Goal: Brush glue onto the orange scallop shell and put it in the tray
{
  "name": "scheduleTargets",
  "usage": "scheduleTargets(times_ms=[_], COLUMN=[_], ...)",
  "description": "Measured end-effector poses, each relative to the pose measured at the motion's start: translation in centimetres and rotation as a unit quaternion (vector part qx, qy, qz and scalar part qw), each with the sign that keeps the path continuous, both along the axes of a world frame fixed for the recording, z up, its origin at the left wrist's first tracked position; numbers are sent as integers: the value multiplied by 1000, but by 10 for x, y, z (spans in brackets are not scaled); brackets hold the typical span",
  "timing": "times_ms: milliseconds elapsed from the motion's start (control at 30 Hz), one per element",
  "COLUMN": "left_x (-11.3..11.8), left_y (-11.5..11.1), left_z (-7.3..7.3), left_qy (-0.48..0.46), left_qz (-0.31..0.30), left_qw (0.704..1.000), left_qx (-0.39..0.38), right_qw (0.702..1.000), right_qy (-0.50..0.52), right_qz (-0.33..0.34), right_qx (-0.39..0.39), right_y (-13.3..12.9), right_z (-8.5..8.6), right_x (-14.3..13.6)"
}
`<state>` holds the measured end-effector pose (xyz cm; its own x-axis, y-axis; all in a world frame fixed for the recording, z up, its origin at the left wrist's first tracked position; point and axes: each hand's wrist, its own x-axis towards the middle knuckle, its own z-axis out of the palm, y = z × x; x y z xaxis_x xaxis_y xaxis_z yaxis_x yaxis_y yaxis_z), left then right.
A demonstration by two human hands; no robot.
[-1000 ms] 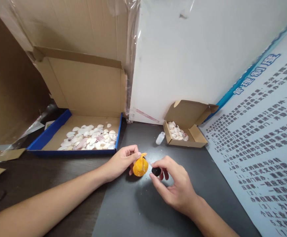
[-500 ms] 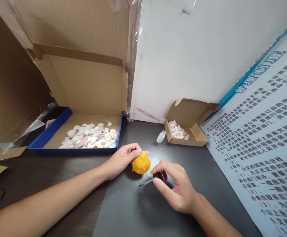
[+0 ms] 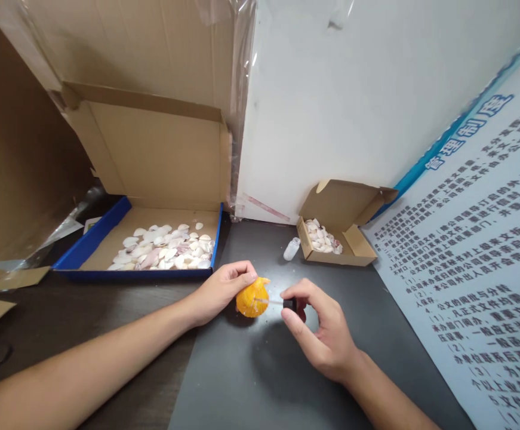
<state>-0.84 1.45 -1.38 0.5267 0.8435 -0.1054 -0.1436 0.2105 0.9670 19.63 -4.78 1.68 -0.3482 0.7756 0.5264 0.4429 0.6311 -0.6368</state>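
Note:
An orange scallop shell [image 3: 252, 298], ribbed and marked with whitish streaks, is pinched at its top edge by my left hand [image 3: 230, 286]. My right hand [image 3: 320, 325] is closed on the black cap of a small applicator brush [image 3: 289, 304]. Its thin clear stem points left, and the tip lies across the face of the shell. A small translucent bottle [image 3: 291, 249] with no cap on it stands tilted-looking beyond the hands, beside the small cardboard box.
At the left, an open blue-sided cardboard box [image 3: 134, 273] holds many pale seashells [image 3: 165, 248]. A smaller open cardboard box [image 3: 353, 258] with white shells [image 3: 320, 236] stands at the right. A printed poster [image 3: 465, 251] slopes along the right side; a white panel [image 3: 322, 107] rises behind.
My right hand has swung the brush up and its tip now meets the shell, where before it pointed below it. The shell has turned and shifted slightly left in my left hand.

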Motion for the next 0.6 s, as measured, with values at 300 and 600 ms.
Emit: scheduleTargets(times_ms=[300,600], left_x=[0,-1], left_y=[1,-1], left_z=[2,4], left_qy=[10,33], left_qz=[-8,-12], left_qw=[1000,999], left_qx=[-2,3], right_qw=[1000,999], right_qy=[-8,-13], right_qz=[-8,-26], right_qx=[-11,-13], right_y=[2,5], right_z=[2,2], right_x=[2,2])
